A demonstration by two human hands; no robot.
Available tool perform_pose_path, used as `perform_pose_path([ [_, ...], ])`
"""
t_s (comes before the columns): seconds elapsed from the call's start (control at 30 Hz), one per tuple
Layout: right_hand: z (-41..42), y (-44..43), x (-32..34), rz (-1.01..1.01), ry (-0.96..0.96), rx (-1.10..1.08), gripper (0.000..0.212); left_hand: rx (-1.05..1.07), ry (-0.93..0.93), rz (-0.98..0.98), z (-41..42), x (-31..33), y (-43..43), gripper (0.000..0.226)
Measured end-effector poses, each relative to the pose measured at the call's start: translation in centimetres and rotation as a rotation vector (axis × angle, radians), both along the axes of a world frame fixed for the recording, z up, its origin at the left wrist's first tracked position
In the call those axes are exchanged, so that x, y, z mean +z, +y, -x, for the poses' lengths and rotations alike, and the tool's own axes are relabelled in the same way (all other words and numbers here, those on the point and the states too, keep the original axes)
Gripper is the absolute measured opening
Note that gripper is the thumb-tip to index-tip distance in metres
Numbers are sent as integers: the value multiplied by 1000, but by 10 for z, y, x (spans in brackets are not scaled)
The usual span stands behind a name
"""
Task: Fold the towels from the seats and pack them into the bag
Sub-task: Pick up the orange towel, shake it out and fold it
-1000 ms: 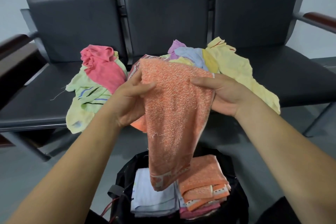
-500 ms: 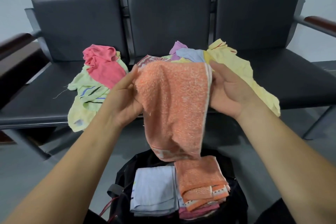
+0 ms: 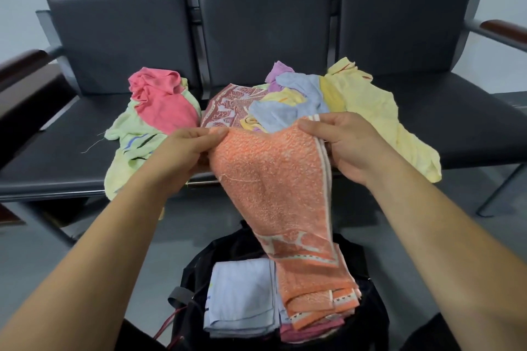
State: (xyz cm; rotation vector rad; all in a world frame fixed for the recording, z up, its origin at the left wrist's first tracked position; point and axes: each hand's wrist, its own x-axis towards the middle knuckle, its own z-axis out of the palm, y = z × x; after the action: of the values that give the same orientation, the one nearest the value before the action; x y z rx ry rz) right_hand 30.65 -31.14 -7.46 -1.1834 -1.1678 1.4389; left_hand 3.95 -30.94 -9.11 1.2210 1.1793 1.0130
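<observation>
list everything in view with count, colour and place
seats: three, black, in a row
armrests: two, brown, at the row's ends
pink towel: one, pink, on the left seat
green towel: one, pale green, under the pink towel
patterned towel: one, red and white, middle seat
blue towel: one, light blue, atop the middle heap
purple towel: one, lilac, behind the blue towel
yellow towel: one, pale yellow, right of the heap
bag: one, black, open on the floor
folded towels: at least three, light blue, orange, dark pink, in the bag
orange towel: one, orange, held above the bag
left hand: one, pinches the orange towel's top left corner
right hand: one, pinches its top right corner
</observation>
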Motion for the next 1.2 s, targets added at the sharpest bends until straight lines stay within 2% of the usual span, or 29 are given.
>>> perform_pose_path([
  [0.03,-1,1,2,39,79,-16,17,5,-89,23,-4,0,0,29],
  [0.1,-6,2,6,120,352,-15,22,-56,-270,10,-7,-1,2,28],
  [0.17,-14,5,10,122,607,6,26,-192,-351,-65,-7,-1,4,46],
  [0.2,-17,5,12,100,663,44,26,-218,-335,-88,-7,-2,4,54],
  [0.27,-23,4,12,42,558,153,26,-169,-265,-100,-10,-1,4,53],
  [0.37,-30,9,2,-32,60,176,29,-80,-219,-89,-15,-3,2,32],
  [0.43,-31,11,-4,-18,-101,122,22,-40,-163,-106,-15,-3,1,30],
  [0.53,-29,12,-4,3,-79,97,20,27,-61,-143,-13,0,0,23],
  [0.63,-25,13,-1,43,100,48,21,153,-10,-135,-12,0,2,17],
  [0.73,-22,13,-1,141,410,58,34,177,-120,-85,-15,-1,2,29],
  [0.8,-22,14,0,135,470,102,37,112,-174,-95,-15,-1,2,36],
  [0.93,-27,16,-2,-76,116,-63,4,51,-82,-215,-16,4,-3,49],
  [1.07,-29,15,-4,-128,55,-119,10,121,65,-349,-18,3,-3,22],
  [1.2,-27,12,-3,-228,-51,-168,4,193,64,-396,-20,5,-7,9],
])
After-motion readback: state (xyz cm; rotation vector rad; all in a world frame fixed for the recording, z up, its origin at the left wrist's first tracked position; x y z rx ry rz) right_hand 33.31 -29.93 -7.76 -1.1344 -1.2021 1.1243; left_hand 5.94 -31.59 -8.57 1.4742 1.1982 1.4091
